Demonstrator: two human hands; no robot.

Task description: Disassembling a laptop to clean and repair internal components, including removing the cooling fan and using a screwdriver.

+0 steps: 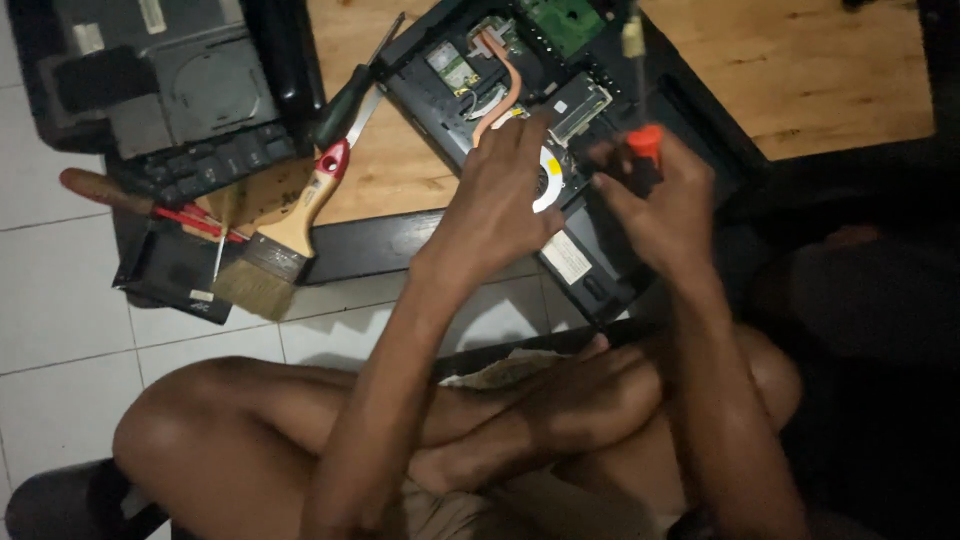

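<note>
An opened black laptop base [600, 290] lies on a low wooden board, its circuit boards, copper heat pipe [510, 85] and round fan [548, 185] exposed. My left hand [500, 195] rests on the fan area, fingers spread over the parts. My right hand [655, 205] grips a screwdriver with an orange-and-black handle [645, 145], held just right of the fan. What the screwdriver's tip touches is hidden by my hands.
A paintbrush [280, 240] with a wooden handle, a dark-handled screwdriver [350, 95] and red-handled tools [150, 205] lie left of the laptop. Another dismantled black laptop part [160, 90] sits at top left. My crossed legs [470, 420] are below on white tiles.
</note>
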